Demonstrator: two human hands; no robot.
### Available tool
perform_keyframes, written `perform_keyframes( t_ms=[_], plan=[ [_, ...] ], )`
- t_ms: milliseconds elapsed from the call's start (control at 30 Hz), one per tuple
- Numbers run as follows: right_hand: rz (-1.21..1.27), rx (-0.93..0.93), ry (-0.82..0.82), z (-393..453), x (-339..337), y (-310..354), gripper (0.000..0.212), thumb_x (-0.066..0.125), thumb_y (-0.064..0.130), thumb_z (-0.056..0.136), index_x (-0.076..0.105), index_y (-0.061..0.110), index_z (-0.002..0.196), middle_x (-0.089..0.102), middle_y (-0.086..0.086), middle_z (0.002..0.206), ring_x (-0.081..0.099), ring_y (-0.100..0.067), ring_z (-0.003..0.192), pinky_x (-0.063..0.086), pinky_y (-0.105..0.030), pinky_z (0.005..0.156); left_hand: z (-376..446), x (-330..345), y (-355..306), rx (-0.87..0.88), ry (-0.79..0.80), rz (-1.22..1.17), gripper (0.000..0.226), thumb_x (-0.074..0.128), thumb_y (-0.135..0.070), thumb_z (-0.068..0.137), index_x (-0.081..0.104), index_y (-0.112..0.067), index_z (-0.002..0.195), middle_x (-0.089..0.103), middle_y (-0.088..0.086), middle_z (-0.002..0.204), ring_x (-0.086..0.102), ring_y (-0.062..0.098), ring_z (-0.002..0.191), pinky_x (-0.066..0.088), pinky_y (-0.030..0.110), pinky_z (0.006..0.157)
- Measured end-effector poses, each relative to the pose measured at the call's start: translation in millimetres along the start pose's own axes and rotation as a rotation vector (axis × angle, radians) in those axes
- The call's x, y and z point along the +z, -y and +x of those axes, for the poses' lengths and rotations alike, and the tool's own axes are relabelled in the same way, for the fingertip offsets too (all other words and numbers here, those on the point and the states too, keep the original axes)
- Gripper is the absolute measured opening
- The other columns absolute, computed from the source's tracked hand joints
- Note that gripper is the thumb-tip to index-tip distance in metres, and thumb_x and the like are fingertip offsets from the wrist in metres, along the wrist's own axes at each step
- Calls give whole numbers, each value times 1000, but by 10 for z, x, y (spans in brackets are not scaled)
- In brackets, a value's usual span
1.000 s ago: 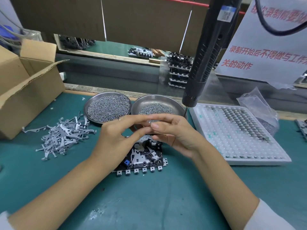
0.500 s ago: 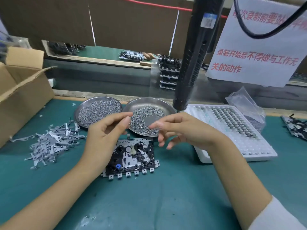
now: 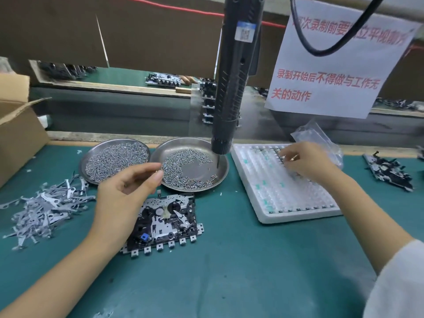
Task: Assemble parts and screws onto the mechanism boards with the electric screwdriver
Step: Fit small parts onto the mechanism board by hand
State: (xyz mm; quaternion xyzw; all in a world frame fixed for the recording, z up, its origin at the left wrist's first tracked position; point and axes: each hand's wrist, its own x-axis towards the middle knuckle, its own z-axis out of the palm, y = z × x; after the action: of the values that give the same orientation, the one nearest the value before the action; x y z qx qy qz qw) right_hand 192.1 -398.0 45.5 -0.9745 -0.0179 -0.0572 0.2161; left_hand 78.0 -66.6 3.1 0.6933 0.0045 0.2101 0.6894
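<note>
— Since half a second ago, what moved?

— Mostly the right hand [image 3: 307, 162]: it has swung away from the middle and now reaches over the white parts tray [image 3: 296, 210], fingers curled down onto the far rows. Whether it pinches a part there I cannot tell; the fingertips are blurred.

— And the left hand [image 3: 125, 191]?

— It hovers over the green counter [image 3: 229, 271], thumb and forefinger pressed together on something tiny, too small to name.

— Where is the mechanism board [image 3: 167, 222]?

— Flat on the counter, just below and to the right of the left hand, partly hidden by its wrist, well apart from the right hand.

— The electric screwdriver [image 3: 234, 88]?

— Hanging upright between the two hands, held by neither, tip over the right screw dish [image 3: 190, 166]. A second dish of screws [image 3: 115, 158] sits just beyond the left hand, and loose metal levers [image 3: 43, 210] lie heaped to its left.
</note>
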Motion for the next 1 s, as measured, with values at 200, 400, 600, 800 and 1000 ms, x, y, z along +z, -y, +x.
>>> perform_keyframes(
  t_ms=[200,400,600,800,1000],
  plan=[
    [-413,-115,24,59,26,62,38,49,-7,80,69,13,105,69,-8,102,60,-28,89,54,-39,76,21,-26,2,-19,-2,-13,21,70,-30,70,71,-25,90,73,-7,86,68,6,82,53,14,75],
    [-595,-181,-14,76,70,80,33,49,-6,80,66,11,103,65,-10,88,58,-29,79,49,-35,64,11,-23,-23,-14,8,3,19,70,-28,70,72,-28,89,74,-11,86,68,2,80,50,9,70],
    [-601,-214,-34,54,96,56,18,48,-8,79,60,5,76,55,-6,70,51,-28,68,43,-34,58,-1,-27,-41,-30,21,12,21,71,-27,72,73,-26,93,74,-11,89,68,2,83,49,8,70],
    [-584,-199,-24,57,78,77,16,50,-6,81,58,7,76,58,-7,76,49,-25,69,39,-31,58,-5,-21,-54,-45,30,2,25,73,-26,70,73,-24,95,74,-11,89,69,2,83,49,7,70],
    [-545,-216,-36,49,18,55,22,48,-5,85,67,6,87,64,-8,89,57,-28,81,51,-38,69,-18,-9,-64,-33,44,-1,23,71,-24,70,73,-25,93,74,-12,88,68,0,81,48,6,69]
  ],
)
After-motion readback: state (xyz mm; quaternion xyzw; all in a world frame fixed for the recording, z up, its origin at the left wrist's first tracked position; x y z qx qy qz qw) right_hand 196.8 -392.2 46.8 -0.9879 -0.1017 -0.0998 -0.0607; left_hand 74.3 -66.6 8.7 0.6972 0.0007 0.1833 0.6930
